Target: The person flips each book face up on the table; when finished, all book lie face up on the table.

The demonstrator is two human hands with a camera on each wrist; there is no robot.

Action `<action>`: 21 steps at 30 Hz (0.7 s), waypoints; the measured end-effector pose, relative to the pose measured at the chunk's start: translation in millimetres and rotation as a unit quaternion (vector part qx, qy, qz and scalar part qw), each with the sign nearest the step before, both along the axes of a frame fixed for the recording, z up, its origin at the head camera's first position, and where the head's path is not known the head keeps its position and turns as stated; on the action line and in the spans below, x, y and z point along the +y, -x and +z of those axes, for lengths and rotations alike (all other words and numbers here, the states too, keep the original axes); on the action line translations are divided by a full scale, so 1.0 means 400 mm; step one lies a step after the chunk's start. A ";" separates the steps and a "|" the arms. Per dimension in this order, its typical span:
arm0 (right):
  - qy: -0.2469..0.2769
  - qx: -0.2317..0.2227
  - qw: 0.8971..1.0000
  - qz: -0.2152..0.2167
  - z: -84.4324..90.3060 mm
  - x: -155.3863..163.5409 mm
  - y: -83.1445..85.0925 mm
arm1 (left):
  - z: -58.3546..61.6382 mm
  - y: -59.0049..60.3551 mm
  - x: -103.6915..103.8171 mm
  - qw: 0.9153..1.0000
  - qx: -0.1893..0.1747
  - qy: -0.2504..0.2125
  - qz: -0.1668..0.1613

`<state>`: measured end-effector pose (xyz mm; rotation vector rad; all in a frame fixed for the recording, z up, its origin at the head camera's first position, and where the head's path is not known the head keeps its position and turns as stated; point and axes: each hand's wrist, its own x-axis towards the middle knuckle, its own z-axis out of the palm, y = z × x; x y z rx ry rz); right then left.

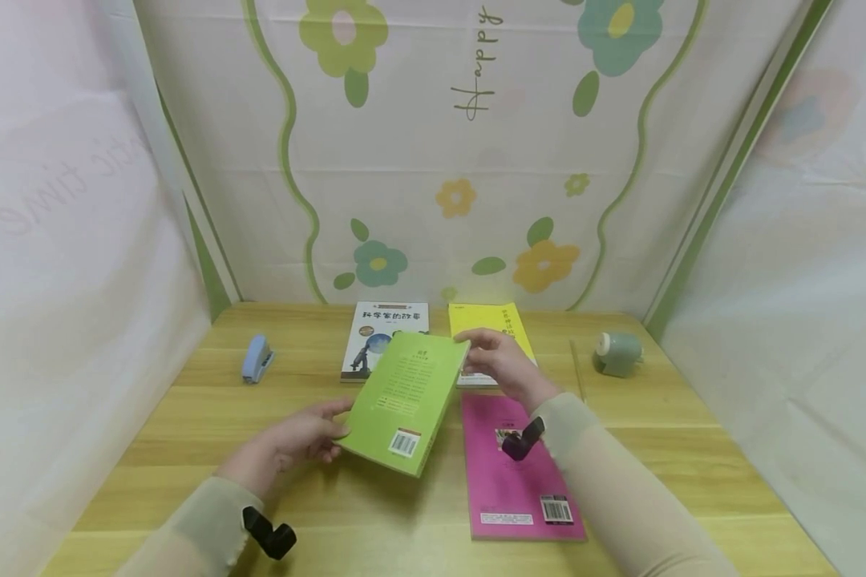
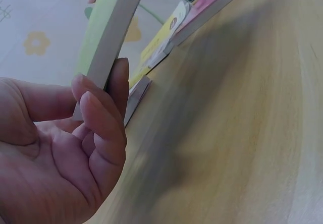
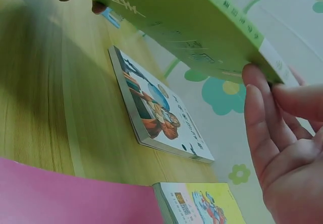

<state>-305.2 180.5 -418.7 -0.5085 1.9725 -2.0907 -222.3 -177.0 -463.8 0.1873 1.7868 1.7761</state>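
Green book (image 1: 404,401) is up off the bench (image 1: 188,417), tilted, back cover with its barcode facing the head camera. Left hand (image 1: 289,445) has it by the near left edge: in the left wrist view the fingers (image 2: 101,118) curl up against the page edge, thumb side hidden behind the cover, so that grip is closed on the book. Right hand (image 1: 501,365) is at the far right corner; the right wrist view shows its fingertips (image 3: 257,108) touching the spine end, fingers fairly straight, and I cannot tell whether the thumb pinches it.

So the book hangs between the two hands, left one low and near, right one high and far.

Under it, lying flat: a white book (image 1: 382,336) at the back, a yellow book (image 1: 487,324) just beside that, and a pink book (image 1: 512,473) nearer, partly beneath the right forearm. A blue stapler (image 1: 256,358) sits well off to the left, a green sharpener (image 1: 617,353) off to the right.
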 end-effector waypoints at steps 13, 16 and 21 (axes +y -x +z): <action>0.010 0.045 0.997 0.068 0.004 0.008 0.000 | -0.002 -0.014 0.006 1.000 -0.012 -0.017 -0.023; 0.023 0.042 0.995 0.091 0.008 0.005 -0.001 | -0.003 -0.018 0.009 0.999 -0.018 -0.025 -0.034; 0.026 0.039 0.994 0.104 0.012 0.003 -0.003 | -0.010 -0.023 0.014 0.998 -0.026 -0.038 -0.053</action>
